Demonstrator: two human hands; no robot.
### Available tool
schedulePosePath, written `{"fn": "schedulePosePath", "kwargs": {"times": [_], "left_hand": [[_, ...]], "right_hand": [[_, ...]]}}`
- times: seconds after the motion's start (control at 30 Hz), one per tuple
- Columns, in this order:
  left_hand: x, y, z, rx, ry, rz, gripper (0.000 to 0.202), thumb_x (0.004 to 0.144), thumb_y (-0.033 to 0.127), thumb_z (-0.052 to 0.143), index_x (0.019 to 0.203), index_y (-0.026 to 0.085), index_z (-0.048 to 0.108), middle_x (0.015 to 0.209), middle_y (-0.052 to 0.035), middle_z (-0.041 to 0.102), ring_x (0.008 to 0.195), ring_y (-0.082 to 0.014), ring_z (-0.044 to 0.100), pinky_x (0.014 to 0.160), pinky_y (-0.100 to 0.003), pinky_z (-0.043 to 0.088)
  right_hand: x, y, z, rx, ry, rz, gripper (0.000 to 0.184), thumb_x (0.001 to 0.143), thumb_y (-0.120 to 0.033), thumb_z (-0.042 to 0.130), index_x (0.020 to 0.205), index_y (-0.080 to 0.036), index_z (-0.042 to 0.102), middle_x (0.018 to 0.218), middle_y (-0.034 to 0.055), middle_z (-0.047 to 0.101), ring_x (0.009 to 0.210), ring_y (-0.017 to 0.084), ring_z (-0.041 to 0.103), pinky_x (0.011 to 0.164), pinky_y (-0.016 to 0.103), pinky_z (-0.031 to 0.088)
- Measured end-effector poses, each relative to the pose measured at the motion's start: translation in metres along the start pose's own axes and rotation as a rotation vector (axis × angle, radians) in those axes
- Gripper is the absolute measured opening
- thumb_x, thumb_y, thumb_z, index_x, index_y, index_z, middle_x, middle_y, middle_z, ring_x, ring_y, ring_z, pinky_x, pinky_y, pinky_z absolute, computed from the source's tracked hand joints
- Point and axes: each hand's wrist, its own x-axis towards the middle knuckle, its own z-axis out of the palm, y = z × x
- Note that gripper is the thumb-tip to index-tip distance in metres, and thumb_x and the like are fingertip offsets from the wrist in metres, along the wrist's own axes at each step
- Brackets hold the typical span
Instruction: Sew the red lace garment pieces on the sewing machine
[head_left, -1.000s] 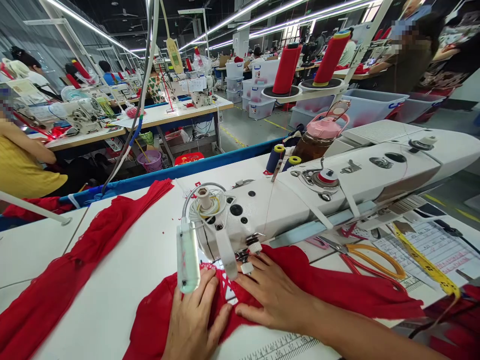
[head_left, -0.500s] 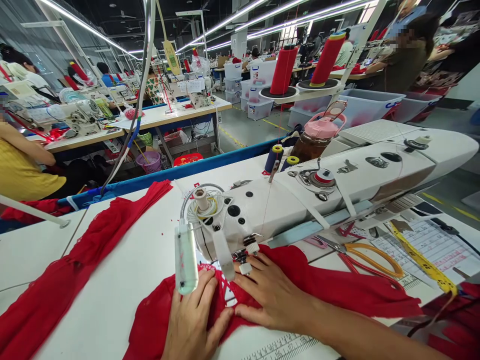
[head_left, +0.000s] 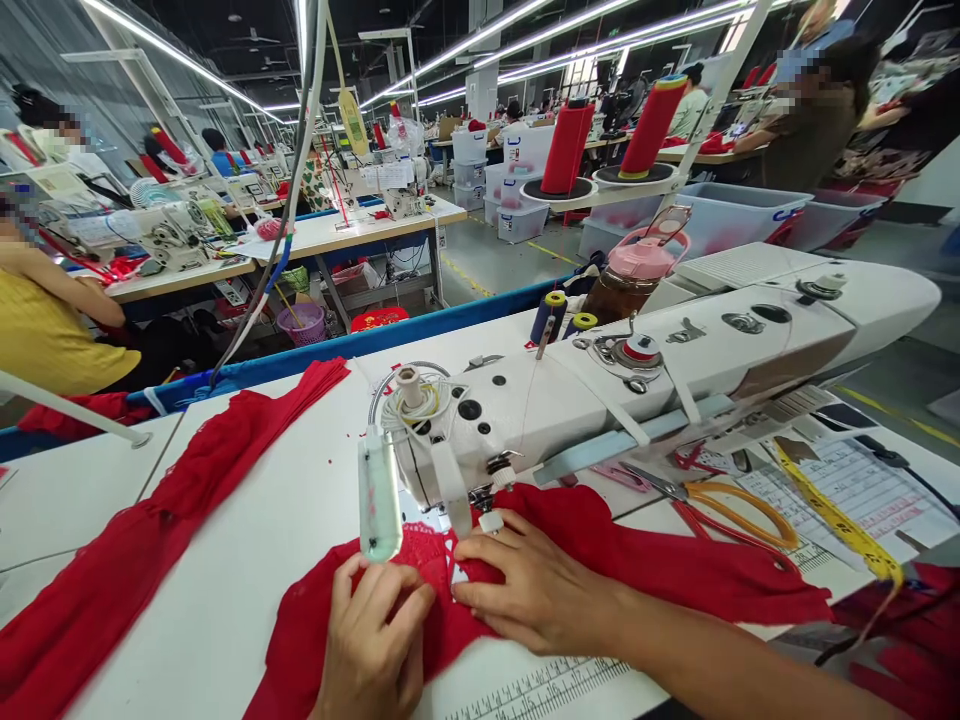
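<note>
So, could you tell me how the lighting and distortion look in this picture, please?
Head view: ceiling strip lights glare white; the wide lens bows the sewing machine; the left hand and right hand on the red fabric are sharp, evenly lit, with faint shadows.

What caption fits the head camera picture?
Left hand and right hand rest on red fabric at the white sewing machine.

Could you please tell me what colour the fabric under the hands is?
The fabric is red, as the head view shows.
</note>
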Motion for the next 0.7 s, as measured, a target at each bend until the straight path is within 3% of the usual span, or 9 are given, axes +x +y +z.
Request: {"fn": "schedulePosePath", "kwargs": {"times": [0.2, 0.3, 0.47, 0.6, 0.7], "left_hand": [[0.002, -0.003, 0.001, -0.033, -0.096, 0.018, 0.031, 0.089, 0.003, 0.048, 0.101, 0.024, 0.067, 0.087, 0.0004, 0.067, 0.077, -0.0144, 0.062, 0.105, -0.054, 0.032], [0.004, -0.003, 0.0, -0.006, -0.162, 0.047, 0.031, 0.089, 0.005, 0.051, 0.105, 0.027, 0.067, 0.089, 0.0011, 0.069, 0.078, -0.0146, 0.064, 0.109, -0.055, 0.03], [0.002, 0.004, 0.003, 0.096, -0.112, 0.029, 0.027, 0.091, 0.009, 0.051, 0.102, 0.027, 0.069, 0.087, 0.0002, 0.071, 0.079, -0.017, 0.064, 0.113, -0.062, 0.027], [0.003, 0.008, 0.002, 0.233, -0.101, 0.202, 0.022, 0.089, 0.013, 0.056, 0.106, 0.021, 0.069, 0.109, -0.0064, 0.075, 0.107, -0.025, 0.067, 0.12, -0.059, 0.021], [0.005, 0.009, 0.001, 0.246, -0.105, 0.257, 0.02, 0.091, 0.011, 0.054, 0.103, 0.018, 0.069, 0.115, -0.0071, 0.074, 0.114, -0.0225, 0.066, 0.125, -0.051, 0.015]], "right_hand": [[-0.001, 0.0, 0.001, 0.034, 0.005, 0.02, 0.024, 0.103, -0.034, 0.051, 0.121, -0.028, 0.066, 0.121, 0.007, 0.062, 0.104, 0.02, 0.055, 0.101, 0.042, 0.029], [0.0, 0.002, 0.002, 0.059, 0.014, 0.03, 0.023, 0.101, -0.036, 0.053, 0.116, -0.025, 0.067, 0.119, 0.0061, 0.063, 0.102, 0.02, 0.054, 0.099, 0.04, 0.031], [-0.001, 0.007, 0.006, 0.12, 0.046, 0.08, 0.027, 0.098, -0.038, 0.057, 0.114, -0.019, 0.066, 0.115, 0.0057, 0.066, 0.098, 0.019, 0.055, 0.099, 0.039, 0.034], [-0.003, 0.008, 0.005, 0.137, 0.01, 0.142, 0.041, 0.094, -0.044, 0.062, 0.126, -0.019, 0.062, 0.121, 0.0075, 0.065, 0.109, 0.023, 0.054, 0.105, 0.042, 0.033], [-0.006, 0.008, 0.001, 0.151, -0.054, 0.178, 0.046, 0.094, -0.044, 0.062, 0.133, -0.02, 0.059, 0.128, 0.0081, 0.063, 0.116, 0.025, 0.053, 0.11, 0.044, 0.032]]}}
